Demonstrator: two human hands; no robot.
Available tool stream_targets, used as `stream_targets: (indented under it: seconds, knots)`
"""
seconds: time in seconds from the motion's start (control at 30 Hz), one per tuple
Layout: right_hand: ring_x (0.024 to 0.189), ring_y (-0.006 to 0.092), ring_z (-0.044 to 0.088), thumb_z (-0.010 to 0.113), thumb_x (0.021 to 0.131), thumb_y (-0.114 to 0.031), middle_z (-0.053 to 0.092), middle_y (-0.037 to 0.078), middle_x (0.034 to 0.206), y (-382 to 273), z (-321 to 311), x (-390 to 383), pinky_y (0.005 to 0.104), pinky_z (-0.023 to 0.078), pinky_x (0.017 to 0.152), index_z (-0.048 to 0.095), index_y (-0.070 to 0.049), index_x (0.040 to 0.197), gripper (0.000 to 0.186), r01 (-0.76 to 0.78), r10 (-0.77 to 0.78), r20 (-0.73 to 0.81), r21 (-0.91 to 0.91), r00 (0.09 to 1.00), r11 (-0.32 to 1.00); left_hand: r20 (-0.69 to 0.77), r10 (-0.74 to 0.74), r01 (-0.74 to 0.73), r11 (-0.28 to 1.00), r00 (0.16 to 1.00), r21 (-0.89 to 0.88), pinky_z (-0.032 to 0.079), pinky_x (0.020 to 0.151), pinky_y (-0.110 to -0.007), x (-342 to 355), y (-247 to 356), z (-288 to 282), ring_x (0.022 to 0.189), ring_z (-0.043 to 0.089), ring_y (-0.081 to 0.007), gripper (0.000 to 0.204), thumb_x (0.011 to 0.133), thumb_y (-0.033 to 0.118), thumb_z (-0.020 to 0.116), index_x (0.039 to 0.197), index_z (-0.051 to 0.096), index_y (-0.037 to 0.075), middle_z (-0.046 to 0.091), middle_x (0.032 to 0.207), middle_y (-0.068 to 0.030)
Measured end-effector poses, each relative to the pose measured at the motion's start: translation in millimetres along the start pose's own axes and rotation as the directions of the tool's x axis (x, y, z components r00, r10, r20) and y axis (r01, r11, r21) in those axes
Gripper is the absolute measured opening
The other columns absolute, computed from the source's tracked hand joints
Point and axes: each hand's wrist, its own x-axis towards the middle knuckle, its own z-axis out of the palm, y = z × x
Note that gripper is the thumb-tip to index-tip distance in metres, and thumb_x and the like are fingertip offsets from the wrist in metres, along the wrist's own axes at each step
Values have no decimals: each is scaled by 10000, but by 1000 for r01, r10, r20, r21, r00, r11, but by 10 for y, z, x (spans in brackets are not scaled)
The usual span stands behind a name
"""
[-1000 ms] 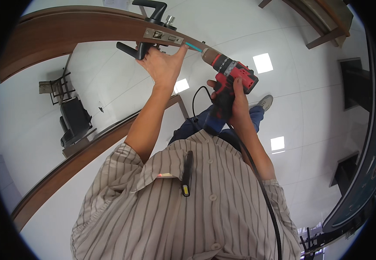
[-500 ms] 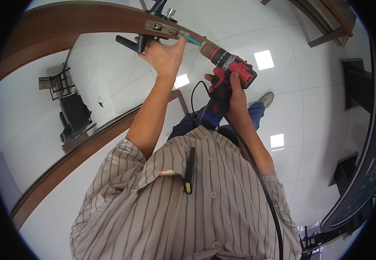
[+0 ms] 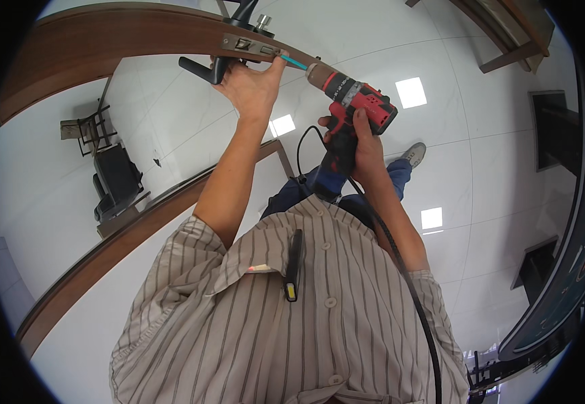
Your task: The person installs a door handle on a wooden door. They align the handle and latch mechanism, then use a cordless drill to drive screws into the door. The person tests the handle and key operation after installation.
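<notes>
My right hand (image 3: pixel 369 151) is wrapped round the grip of a red and black cordless drill (image 3: pixel 366 104). A teal screwdriver bit (image 3: pixel 294 62) runs from its chuck to the lower end of a metal lock faceplate (image 3: pixel 250 46), set in the edge of a brown wooden door (image 3: pixel 131 32). My left hand (image 3: pixel 250 91) holds the door edge there, its thumb tip right beside the bit's tip. Its other fingers are partly hidden behind the door and the black lever handle (image 3: pixel 203 70). Whether a screw sits at the tip is too small to tell.
A brown-framed panel (image 3: pixel 164 202) slants across the left. Beyond it stand a black chair (image 3: pixel 116 178) and a smaller one (image 3: pixel 90 131). Wooden furniture (image 3: pixel 508 40) is at the upper right. A black cable (image 3: pixel 407 283) hangs down my right side. The floor (image 3: pixel 454 168) has glossy white tiles.
The drill and my right hand have shifted slightly to the left and up, toward the door. My left hand has moved a little to the left, still at the faceplate.
</notes>
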Motion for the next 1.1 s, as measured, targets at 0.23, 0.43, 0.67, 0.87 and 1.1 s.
stream_targets:
  seconds: [0.23, 0.43, 0.67, 0.87, 1.1]
  knots:
    - [730, 150, 657, 593, 982, -520, 683, 71, 865, -3, -27, 45, 291, 536, 646, 614, -53, 1149, 496, -6, 5, 49, 14, 999, 1000, 59, -35, 37, 999, 998, -19, 316, 1064, -528, 16, 36, -103, 1109, 578, -356, 752, 660, 594, 808, 1022, 678, -53, 650, 1087, -214]
    - [718, 148, 647, 597, 982, -511, 679, 67, 853, -9, -22, 43, 290, 532, 640, 621, -46, 1146, 493, -2, 2, 23, -1, 1000, 1000, 68, -75, 78, 996, 995, -42, 333, 1055, -506, 14, 20, -80, 1102, 603, -328, 696, 646, 546, 825, 1029, 692, -19, 668, 1080, -166]
    - [718, 145, 648, 609, 972, -521, 680, 67, 852, -21, -15, 46, 288, 534, 637, 621, -45, 1146, 507, -2, 1, 33, 7, 999, 1000, 59, -60, 65, 994, 996, -83, 367, 1030, -470, 17, 37, -122, 1086, 615, -317, 672, 647, 527, 828, 1043, 702, -2, 679, 1082, -147]
    - [707, 144, 652, 618, 965, -526, 686, 71, 859, -46, 2, 41, 287, 538, 635, 612, -50, 1158, 514, -1, 1, 36, -8, 999, 1000, 87, -51, 61, 992, 995, -113, 375, 1028, -447, 20, 42, -163, 1087, 609, -322, 686, 652, 521, 831, 1039, 695, -28, 674, 1086, -167]
    - [746, 143, 661, 612, 982, -482, 694, 80, 933, -111, 10, 34, 284, 539, 651, 604, -28, 1191, 500, 46, -44, 39, -48, 998, 998, 58, -17, 25, 991, 998, -133, 397, 1008, -435, 16, 10, -121, 1087, 608, -322, 673, 663, 509, 834, 1037, 697, -34, 674, 1098, -175]
